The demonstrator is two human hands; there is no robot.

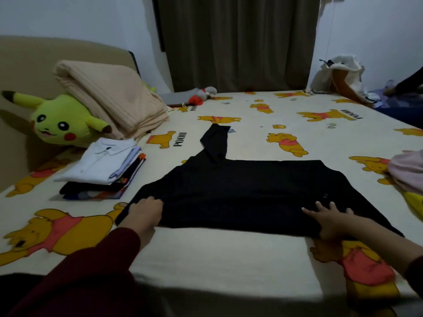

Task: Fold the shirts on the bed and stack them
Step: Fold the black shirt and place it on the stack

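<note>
A black shirt lies spread flat across the middle of the bed, one sleeve folded up and pointing away from me. My left hand grips the shirt's near left edge with curled fingers. My right hand holds the near right edge, fingers spread on top and the thumb beneath the cloth. A stack of folded shirts, a white collared one on top, sits on the bed to the left of the black shirt.
The bed sheet is cream with yellow bear prints. A yellow plush toy and a folded beige blanket lie at the back left. Pink cloth is at the right edge, a white bag at the far right corner.
</note>
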